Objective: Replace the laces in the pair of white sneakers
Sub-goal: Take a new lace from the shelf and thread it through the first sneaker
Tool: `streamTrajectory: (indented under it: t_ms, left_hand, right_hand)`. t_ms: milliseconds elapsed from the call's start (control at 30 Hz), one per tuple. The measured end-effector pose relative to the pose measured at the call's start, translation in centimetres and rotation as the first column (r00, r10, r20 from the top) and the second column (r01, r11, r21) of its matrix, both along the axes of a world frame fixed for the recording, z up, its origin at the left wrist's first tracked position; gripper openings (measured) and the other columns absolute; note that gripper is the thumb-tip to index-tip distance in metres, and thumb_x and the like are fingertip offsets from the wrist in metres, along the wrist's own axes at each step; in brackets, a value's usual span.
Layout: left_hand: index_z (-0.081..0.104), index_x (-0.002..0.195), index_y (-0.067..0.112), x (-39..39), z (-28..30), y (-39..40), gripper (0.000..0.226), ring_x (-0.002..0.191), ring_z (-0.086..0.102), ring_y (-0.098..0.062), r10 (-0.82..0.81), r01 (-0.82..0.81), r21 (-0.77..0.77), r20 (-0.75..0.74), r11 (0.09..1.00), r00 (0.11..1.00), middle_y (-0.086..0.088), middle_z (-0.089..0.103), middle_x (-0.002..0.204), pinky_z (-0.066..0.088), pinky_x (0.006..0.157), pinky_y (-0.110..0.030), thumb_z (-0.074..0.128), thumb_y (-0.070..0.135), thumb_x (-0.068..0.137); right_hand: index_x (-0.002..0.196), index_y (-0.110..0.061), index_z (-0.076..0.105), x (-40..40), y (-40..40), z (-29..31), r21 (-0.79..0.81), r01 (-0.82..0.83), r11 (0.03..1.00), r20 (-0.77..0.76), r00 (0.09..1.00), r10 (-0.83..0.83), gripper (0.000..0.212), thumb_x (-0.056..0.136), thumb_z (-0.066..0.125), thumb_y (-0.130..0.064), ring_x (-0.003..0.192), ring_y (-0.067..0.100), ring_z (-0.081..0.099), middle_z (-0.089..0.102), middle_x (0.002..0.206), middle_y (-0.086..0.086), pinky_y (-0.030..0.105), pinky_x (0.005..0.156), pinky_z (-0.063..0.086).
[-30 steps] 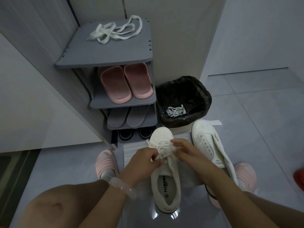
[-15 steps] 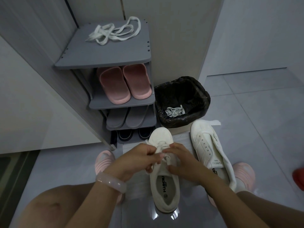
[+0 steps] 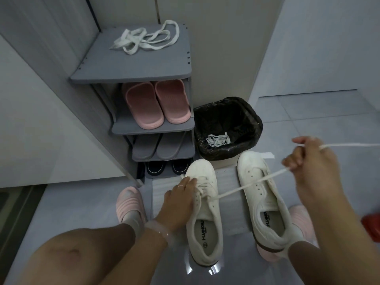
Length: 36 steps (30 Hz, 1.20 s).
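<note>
Her left hand (image 3: 178,199) presses the half-laced sneaker (image 3: 203,212) flat on the floor so it won't slide, while her right hand (image 3: 310,171) grips the lace (image 3: 246,187), drawing it taut over the unlaced sneaker (image 3: 265,198).

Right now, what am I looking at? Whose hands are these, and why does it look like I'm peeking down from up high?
A small camera sits on a person's head, so you see what they see, looking down. Their left hand steadies a white lace-up sneaker on the grey tiled floor. Their right hand pulls a long white shoelace through it. A second white sneaker has no lace yet. A spare white lace lies on the grey shoe rack.
</note>
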<state>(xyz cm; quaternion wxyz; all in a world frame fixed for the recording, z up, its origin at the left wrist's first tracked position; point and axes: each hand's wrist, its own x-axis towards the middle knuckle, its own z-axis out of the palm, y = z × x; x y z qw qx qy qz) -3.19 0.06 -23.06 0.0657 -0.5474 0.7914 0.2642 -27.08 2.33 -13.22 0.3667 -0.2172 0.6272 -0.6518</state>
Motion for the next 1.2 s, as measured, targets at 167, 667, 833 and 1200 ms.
streamTrajectory:
  t_ms: [167,667,833,1200]
  left_hand:
    - [0.043,0.125,0.02,0.2,0.5,-0.3,0.033,0.113,0.047,-0.02,0.075,-0.04,-0.227,0.15,0.973,0.986,0.0,0.054,0.121,0.029,0.092,-0.031,0.036,0.017,0.093]
    - [0.052,0.089,0.018,2.6,7.6,-1.4,0.011,0.06,0.043,-0.004,-0.088,0.087,-0.022,-0.392,0.996,0.916,0.004,0.053,0.071,0.033,0.058,-0.018,0.056,0.028,0.09]
    - [0.055,0.08,0.028,3.8,7.7,-1.7,0.02,0.062,0.048,-0.004,-0.091,0.119,0.058,-0.349,0.991,0.933,-0.008,0.061,0.078,0.036,0.062,-0.014,0.043,0.029,0.096]
    - [0.067,0.098,0.016,3.8,5.5,-1.3,0.026,0.082,0.042,-0.007,-0.192,0.194,0.066,-0.035,0.979,0.981,0.009,0.045,0.086,0.029,0.066,-0.019,0.044,0.029,0.096]
  right_hand:
    - [0.123,-0.006,0.05,-3.0,0.6,-4.2,0.507,0.059,0.86,-0.362,0.92,0.15,0.034,0.091,0.054,-0.016,0.095,0.032,0.06,0.065,0.098,0.018,0.041,0.089,0.044]
    - [0.084,-0.024,0.061,10.1,1.0,-4.0,0.367,-0.608,0.704,-0.427,0.563,0.708,0.017,0.09,0.054,-0.009,0.061,-0.002,0.053,0.059,0.069,-0.009,0.013,0.058,0.04]
    - [0.087,-0.016,0.063,6.7,0.0,-2.2,0.09,-0.352,0.931,0.045,0.936,0.35,0.024,0.088,0.048,0.002,0.059,0.01,0.051,0.053,0.05,-0.007,0.018,0.066,0.042]
    - [0.088,-0.016,0.059,6.4,0.0,-1.9,-0.231,-0.301,0.925,0.448,0.811,0.376,0.025,0.096,0.037,-0.006,0.111,0.012,0.061,0.068,0.113,-0.004,0.03,0.094,0.05]
